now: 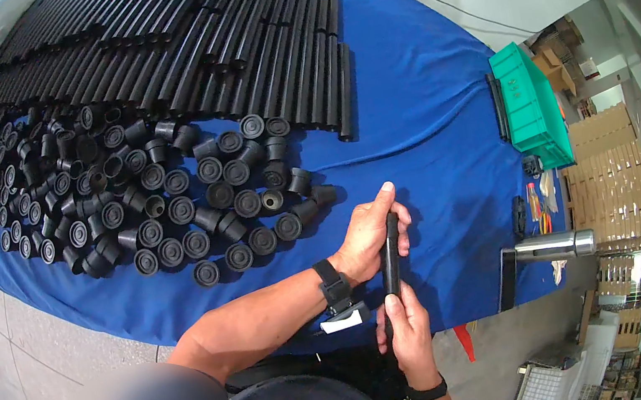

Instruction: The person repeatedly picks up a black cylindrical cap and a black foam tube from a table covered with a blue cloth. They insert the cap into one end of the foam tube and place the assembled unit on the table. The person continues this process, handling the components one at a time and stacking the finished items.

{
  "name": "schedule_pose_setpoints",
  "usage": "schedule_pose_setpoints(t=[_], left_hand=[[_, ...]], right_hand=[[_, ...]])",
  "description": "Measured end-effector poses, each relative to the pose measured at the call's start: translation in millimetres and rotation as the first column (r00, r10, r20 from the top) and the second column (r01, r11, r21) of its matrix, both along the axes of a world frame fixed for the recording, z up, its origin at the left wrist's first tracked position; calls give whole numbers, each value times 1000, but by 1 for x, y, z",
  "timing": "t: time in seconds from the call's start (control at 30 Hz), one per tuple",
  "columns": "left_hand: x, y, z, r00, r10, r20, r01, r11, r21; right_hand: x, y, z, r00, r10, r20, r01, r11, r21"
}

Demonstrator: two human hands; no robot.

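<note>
Both of my hands are closed on one black tube [391, 269], held at a slant over the near part of the blue-covered table. My left hand [363, 239] wraps round its far end, thumb pointing up along it. Lower down, my right hand [412, 329] grips the near end, with the thumb on top. My fingers partly hide both ends, so I cannot tell whether a cap is on either. To the left of my hands lies a wide heap of black rubber end caps [195, 243], some upright and some tipped over. Beyond them, rows of black tubes [264, 65] lie side by side.
A blue cloth [459, 215] covers the table. Along its right side stand a green plastic crate [527, 106], a steel flask [553, 247] lying on its side and a dark flat slab [507, 279]. Stacked cardboard [611, 189] stands beyond the right edge.
</note>
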State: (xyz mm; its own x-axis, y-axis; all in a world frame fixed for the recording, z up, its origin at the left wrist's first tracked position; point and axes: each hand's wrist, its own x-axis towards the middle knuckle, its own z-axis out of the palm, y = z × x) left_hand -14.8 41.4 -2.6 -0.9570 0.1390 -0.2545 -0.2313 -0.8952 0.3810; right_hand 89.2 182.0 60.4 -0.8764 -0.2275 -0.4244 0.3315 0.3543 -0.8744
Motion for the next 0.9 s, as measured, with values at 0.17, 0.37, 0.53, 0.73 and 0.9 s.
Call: schedule_pose_setpoints(t=[0.17,0.37,0.53,0.73,0.9], left_hand=[[-5,-9,-1,997,-68,-42,72,992,106],[-5,-16,6,996,-75,42,71,994,85],[0,-11,11,1000,-29,-4,29,992,120],[1,-10,20,996,10,84,-14,999,50],[1,-10,9,997,2,73,-9,995,104]], right_hand=[[-5,10,8,977,110,-184,-56,960,276],[4,40,-6,973,139,-184,-125,988,87],[21,41,-4,964,93,251,-53,986,-160],[25,27,-6,989,94,114,-100,994,48],[26,25,-1,990,116,75,-123,988,97]])
